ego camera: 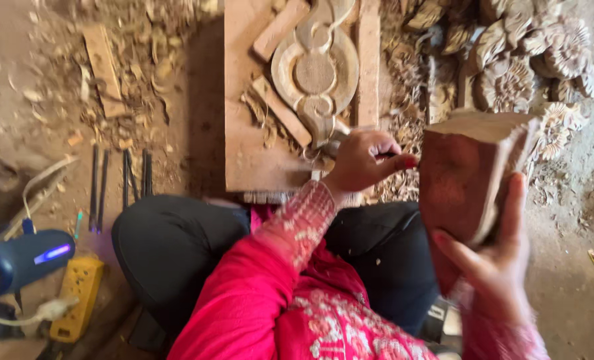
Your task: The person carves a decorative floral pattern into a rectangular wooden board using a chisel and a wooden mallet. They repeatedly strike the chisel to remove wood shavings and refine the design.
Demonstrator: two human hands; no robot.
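My left hand [363, 160] is closed around a metal chisel [337, 140] whose tip rests at the lower end of a carved wooden ornament [315, 67]. The ornament lies between wooden strips on a flat board [243, 147]. My right hand [497, 260] grips a thick reddish wooden block [467, 180], raised to the right of the chisel hand. Both sleeves are pink with a white pattern. My crossed legs in black trousers [170, 247] sit just below the board.
Several chisels [120, 183] lie in a row on the dirt floor at left. A blue device [20, 260] and a yellow power strip [77, 293] sit at lower left. Carved wooden flowers [510, 60] are piled at upper right. Wood shavings cover the floor.
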